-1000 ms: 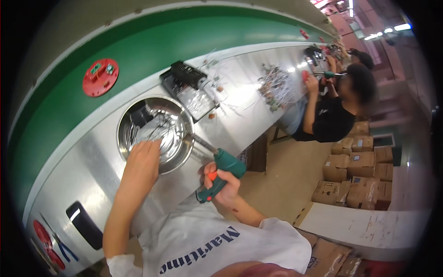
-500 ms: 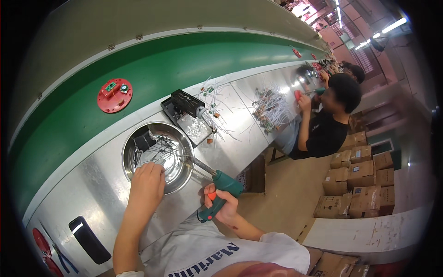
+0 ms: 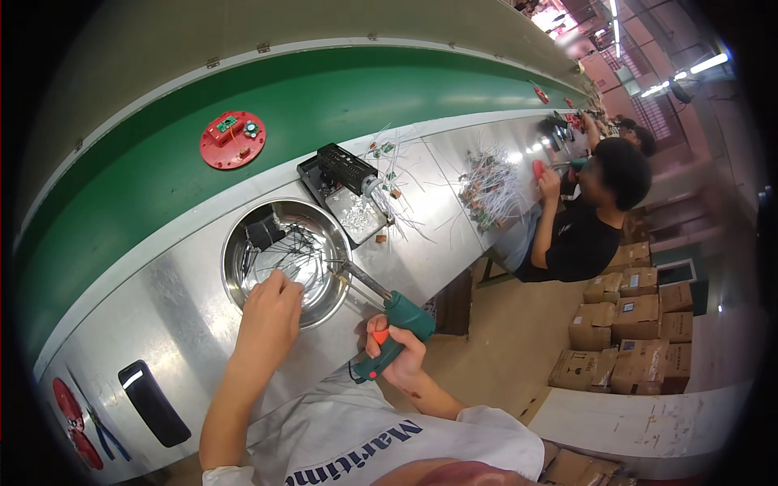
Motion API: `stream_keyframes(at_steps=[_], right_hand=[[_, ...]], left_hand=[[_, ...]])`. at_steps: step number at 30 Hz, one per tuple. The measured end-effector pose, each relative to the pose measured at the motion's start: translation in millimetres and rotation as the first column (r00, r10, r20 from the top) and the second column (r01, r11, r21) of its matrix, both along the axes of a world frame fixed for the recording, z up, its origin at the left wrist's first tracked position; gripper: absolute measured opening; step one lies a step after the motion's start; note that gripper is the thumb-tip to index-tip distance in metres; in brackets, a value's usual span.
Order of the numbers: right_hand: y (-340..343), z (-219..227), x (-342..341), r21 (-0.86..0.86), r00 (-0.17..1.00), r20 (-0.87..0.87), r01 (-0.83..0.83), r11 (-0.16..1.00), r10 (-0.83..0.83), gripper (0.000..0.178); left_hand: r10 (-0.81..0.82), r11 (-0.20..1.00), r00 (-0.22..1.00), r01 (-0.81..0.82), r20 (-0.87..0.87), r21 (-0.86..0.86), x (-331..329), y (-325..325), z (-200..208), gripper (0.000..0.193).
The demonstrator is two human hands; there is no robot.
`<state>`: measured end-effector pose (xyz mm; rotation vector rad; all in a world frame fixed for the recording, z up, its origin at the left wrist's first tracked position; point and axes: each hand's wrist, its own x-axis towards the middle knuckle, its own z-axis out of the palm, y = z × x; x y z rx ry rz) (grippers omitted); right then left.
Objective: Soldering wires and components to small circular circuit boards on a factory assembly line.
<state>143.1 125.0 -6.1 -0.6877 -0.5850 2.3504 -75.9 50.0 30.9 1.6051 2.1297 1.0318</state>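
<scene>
A green pistol-shaped soldering gun [image 3: 412,316] with an orange trigger is gripped in my right hand [image 3: 397,356]. Its metal nozzle reaches up-left over the right rim of a round steel bowl [image 3: 233,261]. Inside the bowl lie thin dark wires [image 3: 293,247] and a black piece [image 3: 263,232]. My left hand [image 3: 274,314] is over the bowl's near side, back of the hand up, fingers drawn together. Its fingertips are hidden, so what they pinch cannot be made out.
Behind the bowl, a black caged holder [image 3: 347,168] stands on a tray [image 3: 356,231] of white bits. A red disc with circuit boards [image 3: 232,139] leans on green. A phone [image 3: 154,402] and pliers [image 3: 105,437] lie left. To the right are a wire pile [image 3: 490,188] and a co-worker [image 3: 587,215].
The whole view has shifted slightly, with the bench things now a little farther right. Both hands stay at the bowl, and the soldering gun remains in my right hand.
</scene>
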Motion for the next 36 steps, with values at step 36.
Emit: stream_keyframes(at_steps=[36], right_hand=[[-1,7,-5,0.067,0.981,0.186,0.034,0.997,-0.046,0.020]], left_hand=[[0.325,0.878,0.935,-0.353,0.139,0.323,49,-131,-22,0.030]])
